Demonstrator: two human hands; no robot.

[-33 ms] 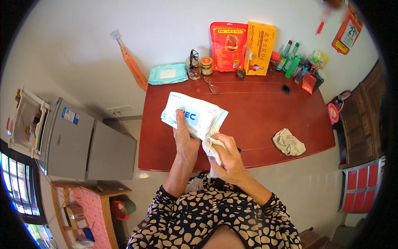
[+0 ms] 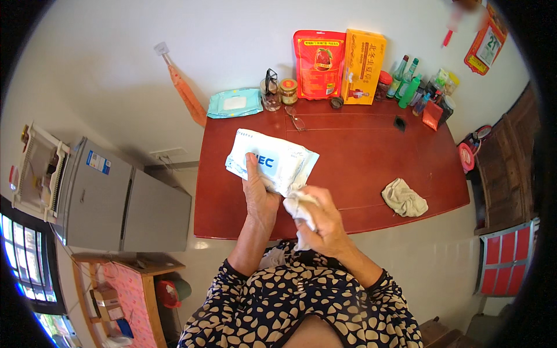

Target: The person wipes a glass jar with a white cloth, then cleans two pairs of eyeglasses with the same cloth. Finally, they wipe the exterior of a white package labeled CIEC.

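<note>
My left hand [image 2: 259,194] is closed around a white and pale blue pack of wet wipes [image 2: 284,158], thumb lying across its top face. The pack is held tilted above the near part of the red-brown table [image 2: 360,153]. In my right hand [image 2: 326,223] a crumpled white cloth [image 2: 300,207] is gripped, bunched between thumb and fingers. The cloth is at the pack's lower right corner; whether it touches the pack I cannot tell. Farther right on the table lies a second crumpled cloth [image 2: 404,198], greyish beige.
Along the table's back edge stand a light blue wipes pack [image 2: 235,103], jars [image 2: 289,93], a red bag [image 2: 319,64], a yellow box [image 2: 362,69] and several bottles [image 2: 409,87]. Eyeglasses [image 2: 296,120] lie before them. A grey refrigerator [image 2: 125,197] is at the left.
My right hand has shifted slightly right and down with the white cloth, and looks somewhat blurred. My left hand and the wipes pack are nearly unmoved.
</note>
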